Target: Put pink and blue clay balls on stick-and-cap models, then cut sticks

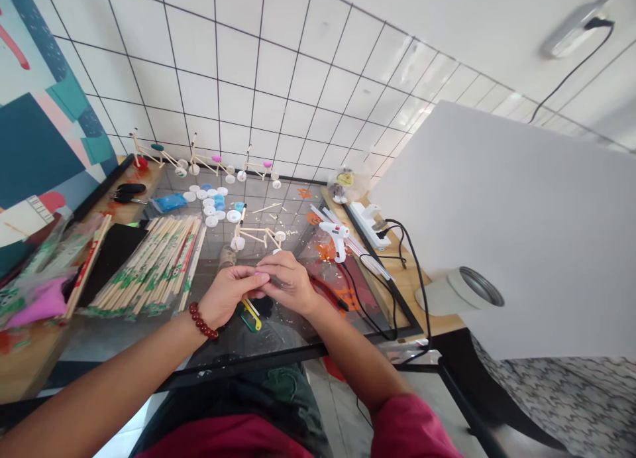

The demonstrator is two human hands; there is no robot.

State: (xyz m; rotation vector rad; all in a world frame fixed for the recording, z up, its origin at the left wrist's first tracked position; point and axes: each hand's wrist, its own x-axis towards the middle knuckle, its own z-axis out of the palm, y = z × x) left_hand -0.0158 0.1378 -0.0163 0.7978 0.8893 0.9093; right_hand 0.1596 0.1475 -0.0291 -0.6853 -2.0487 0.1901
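My left hand (237, 287), with a beaded bracelet on the wrist, is closed in a pinch at the middle of the glass-topped table. Fingertip to fingertip with it, my right hand (288, 280) is closed too. Between them shows a bit of a small pink piece (259, 273), mostly hidden by the fingers. Just beyond my hands stands a small tricycle model (256, 232) made of sticks with white cap wheels. Below my fingers lies a yellow-and-green utility knife (252, 315), partly covered.
Three stick tricycles with seats, one (211, 160) among them, line the back edge. Bottle caps (211, 203) and a blue packet (169, 202) lie left of centre. Bundled chopsticks (149, 266) are at left. A glue gun (336, 238), its cord, glue sticks and a power strip (370, 225) are at right.
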